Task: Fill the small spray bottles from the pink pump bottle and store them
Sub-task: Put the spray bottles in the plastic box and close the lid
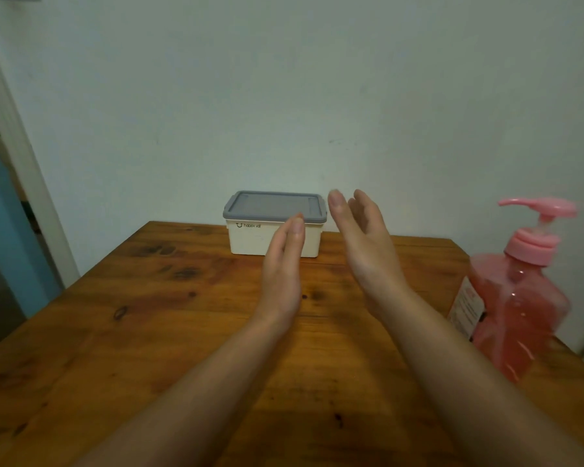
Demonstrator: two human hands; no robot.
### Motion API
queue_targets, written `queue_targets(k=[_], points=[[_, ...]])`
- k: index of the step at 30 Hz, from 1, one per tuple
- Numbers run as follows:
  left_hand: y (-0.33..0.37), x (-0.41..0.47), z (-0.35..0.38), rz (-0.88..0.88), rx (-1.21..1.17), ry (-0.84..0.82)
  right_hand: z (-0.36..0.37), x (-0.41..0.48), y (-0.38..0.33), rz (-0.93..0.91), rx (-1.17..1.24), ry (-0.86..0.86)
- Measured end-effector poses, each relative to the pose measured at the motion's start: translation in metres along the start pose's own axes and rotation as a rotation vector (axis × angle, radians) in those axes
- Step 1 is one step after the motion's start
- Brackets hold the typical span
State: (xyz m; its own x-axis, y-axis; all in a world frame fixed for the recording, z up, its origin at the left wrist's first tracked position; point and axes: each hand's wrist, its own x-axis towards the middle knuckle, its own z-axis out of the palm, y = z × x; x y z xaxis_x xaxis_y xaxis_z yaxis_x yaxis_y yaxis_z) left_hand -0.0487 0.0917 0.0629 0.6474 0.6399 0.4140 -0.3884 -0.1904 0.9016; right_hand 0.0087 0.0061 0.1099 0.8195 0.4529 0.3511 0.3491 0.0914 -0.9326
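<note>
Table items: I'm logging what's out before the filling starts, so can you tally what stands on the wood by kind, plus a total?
Pink pump bottle: 1
Cream storage box with its grey lid on: 1
Small spray bottles: 0 in view
Total on the table: 2
The left hand and right hand hover open and hold nothing.

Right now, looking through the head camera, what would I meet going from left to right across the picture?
Doorway → storage box with a grey lid at the table's far edge → left hand, open, in front of the box → right hand, open → pink pump bottle. All above or on the wooden table.
</note>
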Motion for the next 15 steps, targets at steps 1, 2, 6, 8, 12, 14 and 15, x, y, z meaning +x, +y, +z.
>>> queue_targets(k=[1, 2, 6, 8, 12, 14, 15], points=[[0.001, -0.004, 0.005, -0.002, -0.010, -0.014, -0.006, -0.005, -0.003, -0.018, -0.007, 0.001], [0.002, -0.009, 0.011, -0.004, -0.021, -0.026, -0.012, -0.010, -0.004, -0.033, -0.008, 0.002], [0.007, -0.022, 0.029, 0.002, -0.043, -0.102, -0.031, -0.023, -0.005, -0.097, -0.038, -0.002], [0.010, -0.027, 0.039, 0.004, -0.049, -0.141, -0.039, -0.028, -0.007, -0.139, -0.061, -0.001], [0.014, -0.037, 0.059, 0.020, -0.067, -0.197, -0.057, -0.035, -0.016, -0.232, -0.091, 0.033], [0.015, -0.039, 0.067, 0.022, -0.072, -0.210, -0.063, -0.037, -0.021, -0.273, -0.105, 0.052], [0.015, -0.041, 0.071, 0.022, -0.073, -0.225, -0.067, -0.038, -0.023, -0.290, -0.101, 0.064]])
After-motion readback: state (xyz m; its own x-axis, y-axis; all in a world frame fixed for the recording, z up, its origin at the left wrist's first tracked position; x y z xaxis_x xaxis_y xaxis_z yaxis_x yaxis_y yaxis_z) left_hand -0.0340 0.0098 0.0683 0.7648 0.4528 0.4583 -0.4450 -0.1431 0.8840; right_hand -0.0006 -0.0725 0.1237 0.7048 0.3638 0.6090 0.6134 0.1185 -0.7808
